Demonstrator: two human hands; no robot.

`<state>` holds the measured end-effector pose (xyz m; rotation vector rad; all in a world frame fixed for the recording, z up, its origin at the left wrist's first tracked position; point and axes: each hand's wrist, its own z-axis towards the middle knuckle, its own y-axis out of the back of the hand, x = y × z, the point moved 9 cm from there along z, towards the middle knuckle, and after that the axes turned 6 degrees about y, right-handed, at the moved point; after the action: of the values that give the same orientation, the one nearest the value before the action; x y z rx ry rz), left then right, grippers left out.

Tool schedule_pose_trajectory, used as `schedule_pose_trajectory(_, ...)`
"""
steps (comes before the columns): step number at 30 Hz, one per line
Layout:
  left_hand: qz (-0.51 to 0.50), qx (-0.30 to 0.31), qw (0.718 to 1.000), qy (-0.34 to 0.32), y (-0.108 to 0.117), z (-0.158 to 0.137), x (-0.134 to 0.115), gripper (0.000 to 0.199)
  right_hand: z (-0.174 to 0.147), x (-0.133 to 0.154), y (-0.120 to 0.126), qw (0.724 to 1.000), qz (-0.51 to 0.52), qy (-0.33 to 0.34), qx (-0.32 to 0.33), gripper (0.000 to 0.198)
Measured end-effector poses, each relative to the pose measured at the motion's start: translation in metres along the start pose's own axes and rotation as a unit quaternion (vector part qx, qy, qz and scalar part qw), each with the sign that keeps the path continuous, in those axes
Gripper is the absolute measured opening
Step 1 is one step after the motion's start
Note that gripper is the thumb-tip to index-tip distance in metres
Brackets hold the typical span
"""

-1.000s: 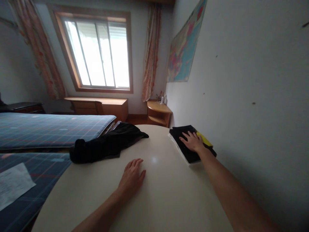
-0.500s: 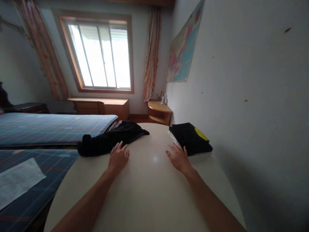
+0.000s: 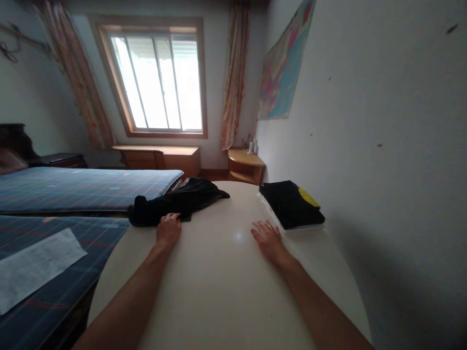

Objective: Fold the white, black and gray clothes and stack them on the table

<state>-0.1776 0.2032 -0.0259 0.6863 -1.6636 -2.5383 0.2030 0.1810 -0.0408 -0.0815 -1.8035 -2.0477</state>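
Table (image 3: 226, 296): round and pale, and the action swings over to its eleven o'clock side!
Black cloth (image 3: 178, 199): crumpled at eleven o'clock, and the left hand (image 3: 169, 229) has now reached its near edge, so the work seems to pass to this piece.
Folded stack (image 3: 290, 204): at one o'clock, uncovered now; a second ago the right hand (image 3: 269, 239) lay on top.
Left hand: fingers curled close together at the cloth's six o'clock edge; pinching or merely touching, can't tell.
Right hand: fingers loosely spread, just off the stack's eight o'clock side.
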Motion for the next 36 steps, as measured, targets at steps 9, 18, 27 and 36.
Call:
schedule_pose_trajectory(9, -0.060, -0.066, 0.995, 0.036, 0.021, 0.004, 0.003, 0.028, 0.001, -0.006, 0.002, 1.000, 0.009, -0.009, -0.019, 0.046)
schedule_pose_trajectory(18, -0.338, -0.176, 0.883, -0.273, 0.088, -0.069, -0.098, 0.016, -0.005, 0.038, 0.026, 0.986, 0.031, 0.127, -0.103, 0.051)
schedule_pose_trajectory(27, -0.267, 0.049, 0.805, -0.527, 0.069, -0.171, -0.186, 0.023, -0.027, 0.093, 0.041, 0.939, 0.094, 0.322, -0.072, 0.035)
schedule_pose_trajectory(36, -0.112, -0.019, 0.964, -0.242, 0.031, -0.089, -0.117, 0.070, -0.029, -0.001, 0.104, 0.932, 0.168, -0.004, -0.322, 0.028)
